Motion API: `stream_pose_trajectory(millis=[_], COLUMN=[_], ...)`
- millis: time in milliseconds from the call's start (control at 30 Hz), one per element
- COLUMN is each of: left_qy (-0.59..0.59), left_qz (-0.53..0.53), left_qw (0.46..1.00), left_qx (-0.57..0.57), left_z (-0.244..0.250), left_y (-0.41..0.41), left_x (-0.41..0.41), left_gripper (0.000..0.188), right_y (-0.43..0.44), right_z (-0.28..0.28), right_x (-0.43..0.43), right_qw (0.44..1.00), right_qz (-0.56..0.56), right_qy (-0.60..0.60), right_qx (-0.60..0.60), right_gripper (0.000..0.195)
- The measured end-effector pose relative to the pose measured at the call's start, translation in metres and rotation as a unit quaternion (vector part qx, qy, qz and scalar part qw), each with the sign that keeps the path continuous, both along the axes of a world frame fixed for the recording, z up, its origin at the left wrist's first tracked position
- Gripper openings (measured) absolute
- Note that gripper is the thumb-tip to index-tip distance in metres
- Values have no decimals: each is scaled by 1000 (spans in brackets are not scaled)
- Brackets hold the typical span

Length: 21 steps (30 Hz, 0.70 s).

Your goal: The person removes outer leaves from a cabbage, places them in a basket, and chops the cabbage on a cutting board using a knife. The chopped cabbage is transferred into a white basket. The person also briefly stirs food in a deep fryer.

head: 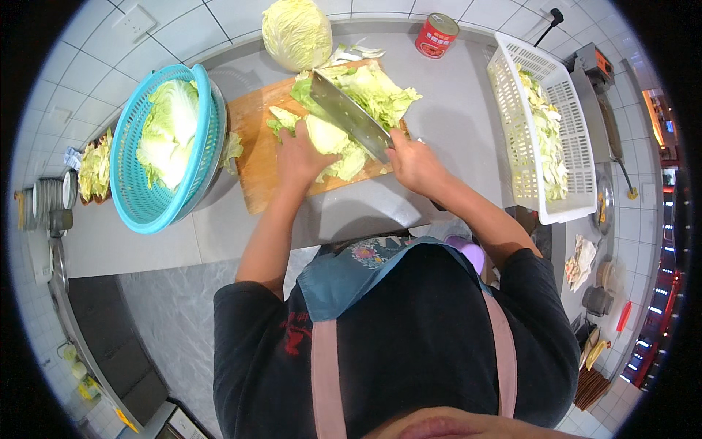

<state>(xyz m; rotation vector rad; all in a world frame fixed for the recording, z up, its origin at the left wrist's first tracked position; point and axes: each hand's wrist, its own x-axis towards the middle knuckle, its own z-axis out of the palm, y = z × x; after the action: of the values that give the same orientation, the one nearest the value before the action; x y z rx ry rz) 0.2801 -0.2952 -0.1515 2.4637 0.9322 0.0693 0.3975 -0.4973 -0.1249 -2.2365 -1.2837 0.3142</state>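
A wooden cutting board (258, 142) lies on the grey counter, with pale green napa cabbage leaves (329, 137) spread over it. My right hand (414, 162) grips a wide-bladed cleaver (351, 118) by its handle; the blade slants across the board with leaves on both sides. To its left, my left hand (301, 156) rests spread at the near edge of the leaves, fingertips touching them. Beyond the blade lies a pile of cut cabbage (384, 90). A whole napa cabbage head (298, 35) sits behind the board, touching or close to its far edge.
A turquoise colander (123, 159) holding cabbage stands left of the board. On the right is a white plastic basket (507, 118) with cut leaves inside. A red tin can (436, 35) stands near the tiled back wall (181, 30). Stacked plates (48, 197) are at far left.
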Motion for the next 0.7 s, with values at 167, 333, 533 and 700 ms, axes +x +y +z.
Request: stream_pose_trajectory(millis=[167,333,533,700], left_qy=[-26,-183,-271,-316], left_qz=[6,-33,33,-17], left_qw=[1000,977,944,948], left_qx=[-8,-105,-183,-39], left_z=[-7,-42,-31,-57], left_y=[6,25,2,3], left_x=[12,0,-28,-30], left_gripper=[101,110,70,41], right_y=[7,18,26,36], right_z=[47,19,43,39], right_x=[-16,-12,-3,0], right_qw=[1000,997,989,981], right_qz=[25,51,90,125], right_qy=[11,-25,-7,-15], right_qx=[12,-58,-115,-148], right_gripper=[21,22,21,18])
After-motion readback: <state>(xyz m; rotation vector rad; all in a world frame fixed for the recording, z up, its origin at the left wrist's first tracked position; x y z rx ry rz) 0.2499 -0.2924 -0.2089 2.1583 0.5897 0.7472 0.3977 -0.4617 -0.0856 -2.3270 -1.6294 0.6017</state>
